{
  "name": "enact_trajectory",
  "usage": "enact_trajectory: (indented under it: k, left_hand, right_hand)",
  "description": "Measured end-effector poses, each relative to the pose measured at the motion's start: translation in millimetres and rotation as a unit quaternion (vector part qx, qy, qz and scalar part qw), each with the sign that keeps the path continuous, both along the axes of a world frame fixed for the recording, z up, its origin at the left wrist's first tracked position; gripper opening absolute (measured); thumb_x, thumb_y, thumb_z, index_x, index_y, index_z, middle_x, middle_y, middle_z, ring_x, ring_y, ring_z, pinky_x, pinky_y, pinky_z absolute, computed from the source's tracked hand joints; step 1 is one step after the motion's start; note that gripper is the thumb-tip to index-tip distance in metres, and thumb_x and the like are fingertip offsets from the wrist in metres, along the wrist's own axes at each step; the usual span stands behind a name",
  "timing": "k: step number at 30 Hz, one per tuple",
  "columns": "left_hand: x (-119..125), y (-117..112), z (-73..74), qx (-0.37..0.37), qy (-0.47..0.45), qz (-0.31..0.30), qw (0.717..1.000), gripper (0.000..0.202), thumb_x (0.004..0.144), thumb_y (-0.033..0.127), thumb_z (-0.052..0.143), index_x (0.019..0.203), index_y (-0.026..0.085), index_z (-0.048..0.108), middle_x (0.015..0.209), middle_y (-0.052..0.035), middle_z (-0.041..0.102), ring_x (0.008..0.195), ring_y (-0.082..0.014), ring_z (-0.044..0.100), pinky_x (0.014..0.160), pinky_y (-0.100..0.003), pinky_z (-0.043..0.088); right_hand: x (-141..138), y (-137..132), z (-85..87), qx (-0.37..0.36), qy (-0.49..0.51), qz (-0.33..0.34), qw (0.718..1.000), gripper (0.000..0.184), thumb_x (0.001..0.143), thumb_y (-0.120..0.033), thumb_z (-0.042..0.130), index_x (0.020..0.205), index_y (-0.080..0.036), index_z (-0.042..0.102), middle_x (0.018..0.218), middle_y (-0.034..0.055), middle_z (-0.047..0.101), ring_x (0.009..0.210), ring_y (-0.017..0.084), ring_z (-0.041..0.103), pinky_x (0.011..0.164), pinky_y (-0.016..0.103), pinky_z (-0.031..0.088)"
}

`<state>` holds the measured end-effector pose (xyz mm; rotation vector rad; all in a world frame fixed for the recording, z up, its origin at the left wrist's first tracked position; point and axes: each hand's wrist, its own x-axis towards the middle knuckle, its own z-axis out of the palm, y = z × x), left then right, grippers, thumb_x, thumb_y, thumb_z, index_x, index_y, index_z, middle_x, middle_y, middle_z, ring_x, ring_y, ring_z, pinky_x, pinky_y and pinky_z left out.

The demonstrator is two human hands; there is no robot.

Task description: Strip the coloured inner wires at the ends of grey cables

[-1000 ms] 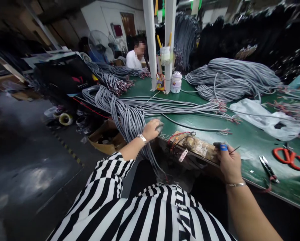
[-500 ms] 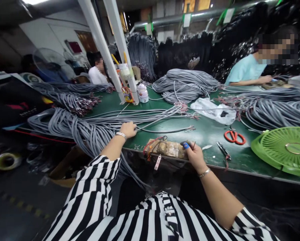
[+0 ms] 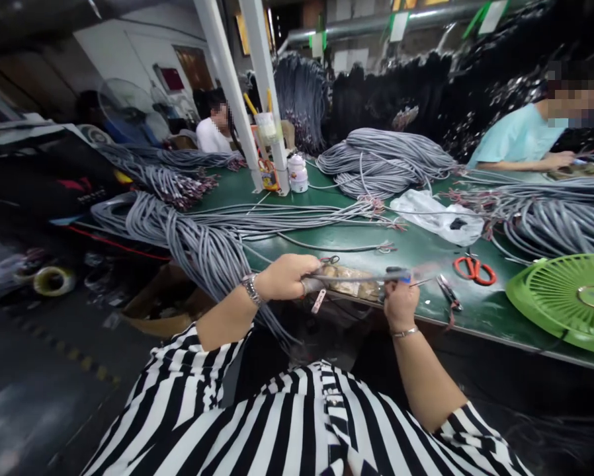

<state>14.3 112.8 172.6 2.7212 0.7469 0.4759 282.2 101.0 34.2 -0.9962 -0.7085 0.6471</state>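
My left hand (image 3: 288, 276) is closed round a grey cable (image 3: 354, 277) and holds it level above the table's front edge. The cable runs right to my right hand (image 3: 401, 304), its far end smeared by motion. My right hand is closed on a thin pointed tool (image 3: 423, 282); blue and black show at the thumb, and the tool's kind is unclear. Behind the cable, at the table edge, lies a brown taped block (image 3: 351, 289) with a small white tag (image 3: 319, 301) hanging by it. To the left, a bundle of grey cables (image 3: 202, 254) droops over the edge.
Pliers (image 3: 448, 294), red-handled scissors (image 3: 474, 270) and a green fan (image 3: 569, 297) are to the right on the green table (image 3: 321, 246). Behind lie a plastic bag (image 3: 438, 217), coiled cables (image 3: 386, 158) and a white bottle (image 3: 297, 174). Two co-workers sit farther off.
My left hand has drawn a cable from the bundle toward me and right, over the taped block. My right hand has lifted off the block and turned upright. The view has shifted left.
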Motion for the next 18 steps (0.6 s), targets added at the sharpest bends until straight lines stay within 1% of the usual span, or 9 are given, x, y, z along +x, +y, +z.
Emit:
enact_trajectory:
  k: [3,5,7,9,10,12,15,17,18]
  left_hand:
    - [21,-45,-1.5,-0.083,-0.01,-0.124,0.989,0.021,0.092,0.036,0.054,0.088,0.018,0.063,0.078,-0.0039,0.066,0.07,-0.0134,0.06,0.066,-0.022,0.043]
    - [33,-69,-13.7,-0.147,-0.007,-0.201,0.968,0.021,0.091,0.037,0.057,0.083,0.019,0.063,0.078,-0.0051,0.067,0.07,-0.0135,0.061,0.064,-0.022,0.043]
    - [38,-85,-33.7,-0.238,-0.038,-0.218,0.946,0.028,0.088,0.044,0.06,0.078,0.018,0.063,0.075,-0.0058,0.067,0.068,-0.0136,0.061,0.063,-0.022,0.043]
    - [33,-95,-59.4,-0.371,-0.114,-0.154,0.909,0.039,0.086,0.053,0.061,0.076,0.016,0.063,0.07,-0.0054,0.065,0.061,-0.0117,0.057,0.059,-0.022,0.042]
    - [27,-99,-73.5,-0.443,-0.166,-0.102,0.875,0.044,0.084,0.058,0.062,0.077,0.014,0.063,0.065,-0.0042,0.062,0.054,-0.0097,0.053,0.053,-0.022,0.04]
    - [10,-106,-101.6,-0.553,-0.287,-0.006,0.782,0.051,0.078,0.064,0.065,0.08,0.013,0.064,0.052,0.0017,0.051,0.039,-0.0051,0.038,0.041,-0.02,0.027]
    - [-18,-116,-136.5,-0.616,-0.426,0.069,0.658,0.052,0.071,0.065,0.071,0.081,0.014,0.065,0.045,0.0054,0.042,0.034,-0.0044,0.032,0.036,-0.019,0.021]
    - [-32,-122,-151.8,-0.623,-0.476,0.116,0.61,0.048,0.073,0.061,0.071,0.081,0.014,0.064,0.046,0.0052,0.043,0.034,-0.0049,0.036,0.036,-0.019,0.024]
    - [-36,-125,-157.1,-0.619,-0.487,0.139,0.601,0.046,0.074,0.058,0.071,0.081,0.014,0.065,0.046,0.005,0.044,0.034,-0.005,0.037,0.037,-0.018,0.026]
  right_hand:
    - [1,1,3.7,0.005,0.035,-0.01,0.999,0.055,0.076,-0.074,0.055,0.08,-0.018,0.058,0.057,-0.0028,0.054,0.037,0.005,0.032,0.037,0.021,0.019]
    - [2,1,6.8,-0.004,0.033,0.017,0.999,0.054,0.076,-0.072,0.057,0.08,-0.018,0.058,0.057,-0.0027,0.054,0.037,0.004,0.031,0.036,0.02,0.018]
    - [3,0,9.1,-0.012,0.02,0.053,0.998,0.049,0.076,-0.067,0.061,0.08,-0.017,0.058,0.057,-0.0031,0.054,0.037,0.004,0.03,0.036,0.02,0.017]
    - [3,-1,9.7,-0.016,0.001,0.078,0.997,0.044,0.075,-0.061,0.065,0.08,-0.018,0.058,0.058,-0.0037,0.055,0.037,0.003,0.028,0.037,0.02,0.017]
    - [3,-2,9.4,-0.016,-0.007,0.083,0.996,0.043,0.074,-0.059,0.067,0.08,-0.018,0.058,0.059,-0.004,0.055,0.037,0.003,0.028,0.037,0.02,0.017]
    - [3,-2,7.8,-0.017,-0.027,0.09,0.995,0.04,0.074,-0.056,0.069,0.08,-0.018,0.059,0.06,-0.004,0.056,0.038,0.003,0.029,0.038,0.02,0.019]
    - [5,-1,3.8,-0.016,-0.061,0.087,0.994,0.037,0.077,-0.053,0.068,0.081,-0.017,0.061,0.06,-0.0034,0.056,0.041,0.004,0.032,0.04,0.02,0.021]
    - [8,0,0.2,-0.01,-0.09,0.081,0.993,0.034,0.08,-0.05,0.066,0.082,-0.017,0.062,0.06,-0.0029,0.055,0.042,0.004,0.033,0.041,0.021,0.022]
    - [8,-1,-1.8,-0.006,-0.118,0.079,0.99,0.032,0.083,-0.049,0.065,0.082,-0.017,0.062,0.061,-0.0023,0.055,0.043,0.004,0.035,0.042,0.021,0.023]
